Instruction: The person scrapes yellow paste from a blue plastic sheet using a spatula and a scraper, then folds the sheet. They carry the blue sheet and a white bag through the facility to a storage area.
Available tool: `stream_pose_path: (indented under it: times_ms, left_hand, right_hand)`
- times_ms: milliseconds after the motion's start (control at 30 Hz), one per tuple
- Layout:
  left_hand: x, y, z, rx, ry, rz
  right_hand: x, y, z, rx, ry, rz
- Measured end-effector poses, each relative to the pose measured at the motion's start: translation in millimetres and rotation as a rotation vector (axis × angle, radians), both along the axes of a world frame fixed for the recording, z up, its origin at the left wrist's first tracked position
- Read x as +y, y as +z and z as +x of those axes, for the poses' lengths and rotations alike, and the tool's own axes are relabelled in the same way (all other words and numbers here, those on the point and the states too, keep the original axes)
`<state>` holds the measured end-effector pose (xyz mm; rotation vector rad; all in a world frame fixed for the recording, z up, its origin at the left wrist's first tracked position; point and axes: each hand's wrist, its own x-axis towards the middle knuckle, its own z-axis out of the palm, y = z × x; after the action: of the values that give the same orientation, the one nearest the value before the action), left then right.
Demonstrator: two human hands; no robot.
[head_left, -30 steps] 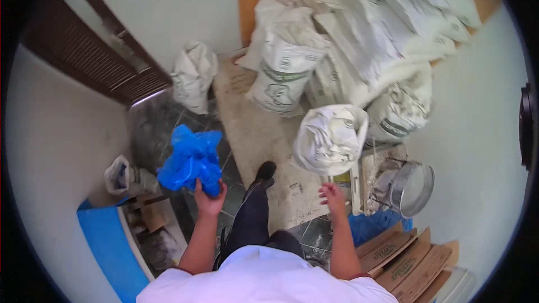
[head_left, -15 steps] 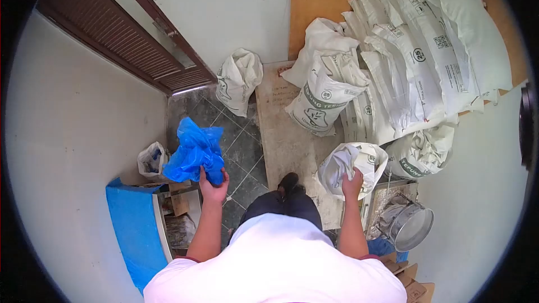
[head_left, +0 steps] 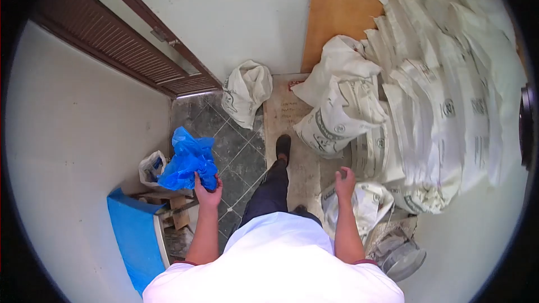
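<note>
My left hand (head_left: 208,191) is closed around the gathered end of a crumpled blue plastic bag (head_left: 193,157), which bunches up beyond my fingers. My right hand (head_left: 345,184) hangs with loosely bent fingers apart, and nothing shows in it. Partly behind my right forearm is an open white sack (head_left: 373,205) with whitish material inside. Just ahead of that hand, a large printed white sack (head_left: 337,120) stands on a board.
Stacked white sacks (head_left: 432,106) fill the right side. Another white sack (head_left: 247,92) stands by the louvered door (head_left: 129,45). At lower left are a blue-covered cabinet (head_left: 129,235) and a small white bag (head_left: 150,169). A round sieve (head_left: 405,261) sits at lower right.
My right hand has let go of the whitish material in the open sack and moved forward. My body has stepped forward, one foot ahead. The blue bag stays in my left hand.
</note>
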<state>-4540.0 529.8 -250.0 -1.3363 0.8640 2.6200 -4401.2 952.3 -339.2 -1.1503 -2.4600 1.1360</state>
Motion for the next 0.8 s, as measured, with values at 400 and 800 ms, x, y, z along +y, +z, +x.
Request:
stream_pose_path:
  times_ms: [400, 800]
  left_hand:
    - [-37.8, -136.5, -64.6, -0.389, 0.211, -0.139]
    - [-51.8, -162.5, -62.8, -0.538, 0.342, -0.354]
  right_hand:
    - [-127.3, -296.7, -508.6, -0.448, 0.301, -0.356]
    - [-108.2, -445.5, -616.7, -0.433, 0.326, -0.375]
